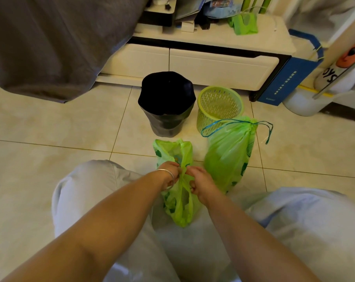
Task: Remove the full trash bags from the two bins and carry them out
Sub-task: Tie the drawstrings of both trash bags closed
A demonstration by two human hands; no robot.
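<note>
Fingertips of left hand [169, 174], right hand [200, 183] buried in green bag [180, 202].

2 bins are seen: 1 black-lined bin [166, 102] and 1 green basket bin [219, 105]. 2 green trash bags are counted: 1 drawstring bag [229, 153], 1 handle bag [177, 202]. 2 hands: left hand [169, 176], right hand [200, 183].

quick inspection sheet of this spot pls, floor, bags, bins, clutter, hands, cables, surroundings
surface: beige tiled floor, bare where seen
job's things: small green bag being tied at its neck; drawstring green bag cinched shut, lying beside it; black-lined bin and green basket bin both upright, apart from the bags
clutter: green bag and papers on the white cabinet
grippers: left hand and right hand both pinch the small bag's neck
cables: nothing seen
surroundings: grey cloth hanging at left; blue box at right
</note>
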